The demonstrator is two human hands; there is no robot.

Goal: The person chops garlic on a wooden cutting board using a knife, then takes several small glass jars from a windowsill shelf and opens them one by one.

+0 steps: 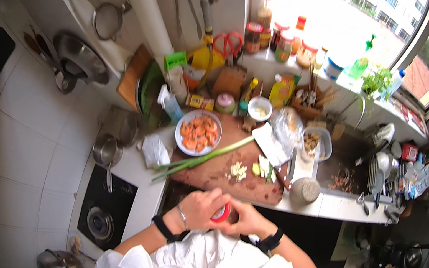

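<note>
Close to my body, in front of the counter edge, I hold a jar with a red lid. My left hand wraps over the lid, and my right hand grips the jar's body. Just beyond my hands lies a wooden cutting board. Chopped garlic sits on it, beside ginger and scallion pieces. A long scallion stretches diagonally across the board. On the board's right side rests a cleaver. A bowl of cooked shrimp stands at the back left.
A gas burner and a small saucepan are on the left. Right of the board stand a stone-coloured jar and a plastic container. The sink lies beyond. Several jars line the windowsill.
</note>
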